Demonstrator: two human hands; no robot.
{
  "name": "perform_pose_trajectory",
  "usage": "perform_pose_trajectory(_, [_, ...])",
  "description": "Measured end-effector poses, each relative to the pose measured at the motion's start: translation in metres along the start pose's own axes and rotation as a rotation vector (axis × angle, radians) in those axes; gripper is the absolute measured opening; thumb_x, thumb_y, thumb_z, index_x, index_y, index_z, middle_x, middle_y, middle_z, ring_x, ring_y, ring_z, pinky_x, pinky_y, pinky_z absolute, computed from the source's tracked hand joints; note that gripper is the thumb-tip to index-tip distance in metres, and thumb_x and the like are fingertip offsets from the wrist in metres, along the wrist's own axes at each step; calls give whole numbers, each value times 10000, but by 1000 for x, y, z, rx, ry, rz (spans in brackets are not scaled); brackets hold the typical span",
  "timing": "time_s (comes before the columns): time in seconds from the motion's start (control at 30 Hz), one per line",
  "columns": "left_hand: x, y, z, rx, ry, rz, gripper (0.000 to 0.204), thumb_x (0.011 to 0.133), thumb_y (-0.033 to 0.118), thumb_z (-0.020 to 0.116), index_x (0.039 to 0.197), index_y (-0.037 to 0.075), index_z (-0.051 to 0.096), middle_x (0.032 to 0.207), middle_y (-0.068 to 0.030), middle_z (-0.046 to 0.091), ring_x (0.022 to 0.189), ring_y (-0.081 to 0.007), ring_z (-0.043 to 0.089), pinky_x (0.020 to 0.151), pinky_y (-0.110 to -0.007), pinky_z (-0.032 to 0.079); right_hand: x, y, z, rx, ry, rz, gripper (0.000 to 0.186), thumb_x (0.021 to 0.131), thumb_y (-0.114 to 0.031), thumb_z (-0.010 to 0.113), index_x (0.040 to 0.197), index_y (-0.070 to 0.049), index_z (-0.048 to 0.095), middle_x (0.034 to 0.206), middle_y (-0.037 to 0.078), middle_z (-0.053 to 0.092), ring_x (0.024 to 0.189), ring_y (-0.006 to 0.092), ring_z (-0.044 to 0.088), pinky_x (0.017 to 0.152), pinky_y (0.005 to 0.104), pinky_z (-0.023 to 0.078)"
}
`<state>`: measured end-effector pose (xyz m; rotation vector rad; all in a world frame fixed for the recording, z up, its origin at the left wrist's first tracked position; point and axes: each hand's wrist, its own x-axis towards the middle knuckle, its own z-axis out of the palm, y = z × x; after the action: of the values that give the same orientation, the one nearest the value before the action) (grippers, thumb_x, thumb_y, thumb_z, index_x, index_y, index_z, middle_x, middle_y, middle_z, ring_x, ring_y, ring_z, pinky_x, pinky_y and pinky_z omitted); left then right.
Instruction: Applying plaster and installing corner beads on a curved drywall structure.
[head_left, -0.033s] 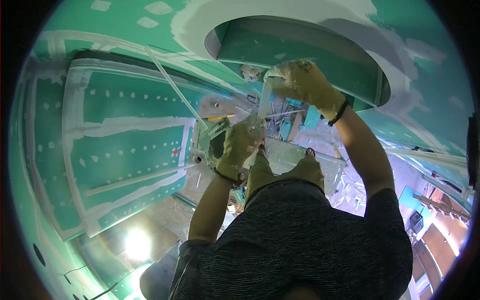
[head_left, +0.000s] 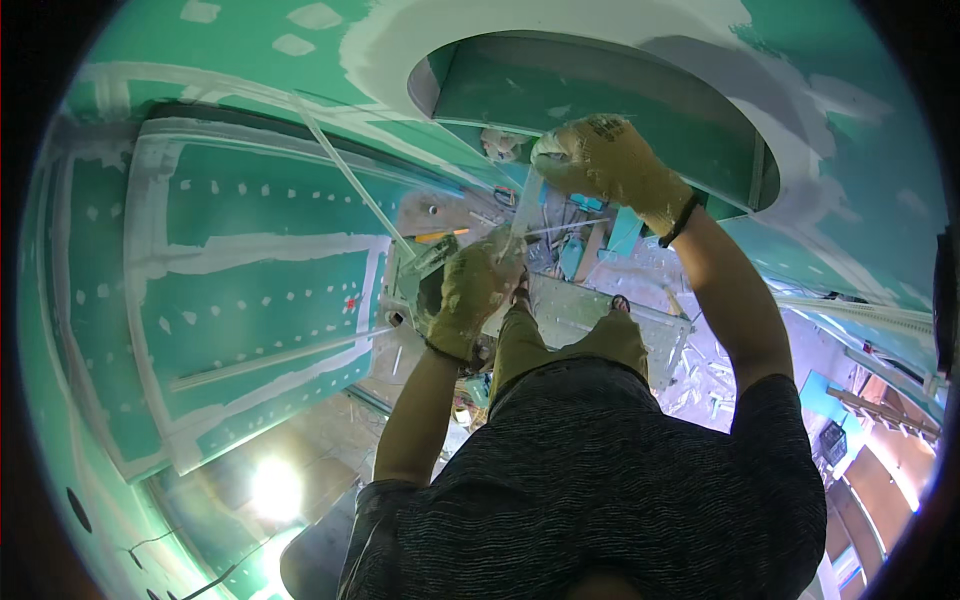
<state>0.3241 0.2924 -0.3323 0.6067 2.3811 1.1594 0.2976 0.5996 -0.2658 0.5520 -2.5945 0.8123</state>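
Pinching the upper end of a narrow, pale, flat-bladed strip (head_left: 527, 205), the right hand (head_left: 605, 170), in a tan work glove smeared with white, has its fingers together on it. The strip slants down and left from this grip toward the left hand (head_left: 470, 290), which wears a matching glove and is closed on a flat, grey-green, filler-crusted board (head_left: 428, 262). This board juts out to the left of the left grip and bears a dark patch. Where the strip's lower end nears the left glove the view is hazy, so I cannot tell whether it touches the board; the left fingertips are hidden.

Above the right grip, a large oval recess (head_left: 600, 95) in green board is edged with a broad band of white filler. Just beyond the left grip, on its upper left, lies a thin orange bar (head_left: 437, 236). Farther left, a green wallboard panel (head_left: 260, 215) carries white seams and dots, and a long, pale, slender rod (head_left: 355, 180) slants down toward the held board. Below and right of the left grip, a scuffed, pale, flat platform (head_left: 570, 310) lies beneath the person's feet. Well apart on the lower left, a bright white light (head_left: 275, 490) glares.
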Motion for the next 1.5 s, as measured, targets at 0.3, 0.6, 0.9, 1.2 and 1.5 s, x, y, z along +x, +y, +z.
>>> perform_pose_trajectory(0.3, [-12, 73, -37, 560, -31, -8, 307, 973, 250, 646, 1198, 44, 689, 1033, -247, 724, 923, -462, 700, 759, -511, 559, -10, 2, 0, -115, -226, 35, 319, 890, -394, 673, 889, -83, 742, 851, 140, 730, 769, 359, 706, 726, 473, 586])
perform_pose_trajectory(0.6, [-16, 92, -38, 522, -25, -19, 281, 979, 284, 658, 1111, 37, 688, 954, -256, 718, 895, -487, 686, 745, -537, 548, -32, -11, 61, -331, 175, -27, 168, 831, -278, 778, 952, -163, 771, 846, 55, 742, 796, 283, 736, 704, 441, 590])
perform_pose_trajectory(0.9, [-14, 56, -57, 409, -41, 260, 271, 949, 230, 713, 1120, 20, 710, 819, -145, 711, 650, -289, 645, 622, -411, 521, -32, 7, 79, 4, -28, 74, 364, 903, -329, 769, 1180, -92, 753, 1036, 133, 774, 906, 259, 755, 823, 424, 615])
perform_pose_trajectory(1.2, [-22, 41, -56, 1, -163, -4, 313, 956, 169, 733, 1210, -10, 699, 921, -11, 682, 792, -87, 618, 698, -277, 511, -58, 11, 76, 1753, -92, 873, 393, 997, -368, 723, 1291, -108, 710, 1093, 41, 768, 929, 146, 747, 824, 353, 628])
perform_pose_trajectory(1.5, [-26, 48, -48, 51, -225, -109, 434, 916, 271, 749, 1240, -14, 697, 964, -37, 706, 847, -123, 645, 790, -310, 538, -51, -2, 70, 1697, -209, 1015, 358, 997, -428, 725, 1194, -129, 731, 995, 3, 743, 832, 127, 726, 735, 334, 624])
